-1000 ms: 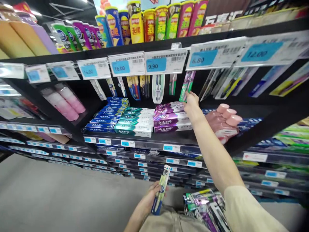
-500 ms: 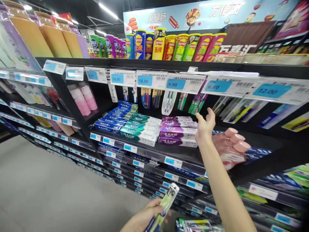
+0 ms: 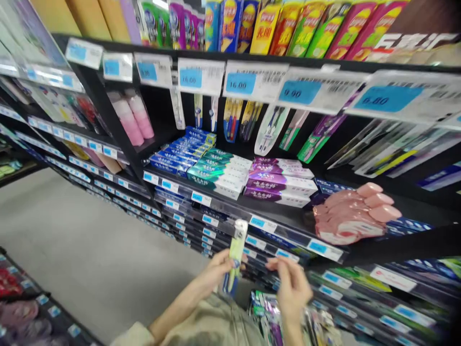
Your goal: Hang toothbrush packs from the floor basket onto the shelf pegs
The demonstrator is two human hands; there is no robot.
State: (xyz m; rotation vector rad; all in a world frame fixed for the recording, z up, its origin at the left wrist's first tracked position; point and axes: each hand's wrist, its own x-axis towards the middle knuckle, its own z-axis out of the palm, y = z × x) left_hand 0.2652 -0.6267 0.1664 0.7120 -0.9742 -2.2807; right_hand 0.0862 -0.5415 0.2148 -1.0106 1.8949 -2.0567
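Note:
My left hand [image 3: 216, 272] is closed round a packaged green toothbrush [image 3: 236, 254], held upright in front of the lower shelf edges. Close to its right hangs my right hand [image 3: 291, 288], blurred, with nothing visible in its loosely spread fingers. Under that hand lies a pile of purple and green toothbrush packs [image 3: 273, 317]. On the shelf above stand stacked toothpaste boxes: blue [image 3: 180, 154], green [image 3: 219, 173] and purple [image 3: 281, 178]. Hanging toothbrush packs [image 3: 317, 137] dangle below the price tags [image 3: 317, 91].
Pink bottles [image 3: 355, 211] lie on the shelf at the right, and more pink bottles [image 3: 131, 117] stand at the left. Crisp tubes [image 3: 259, 24] line the top shelf. Grey floor [image 3: 72, 240] opens to the left, with another display [image 3: 21, 307] at the bottom left.
My right hand has dropped from the hanging toothbrush packs down to beside the toothbrush in my left hand. The view has swung left and lower.

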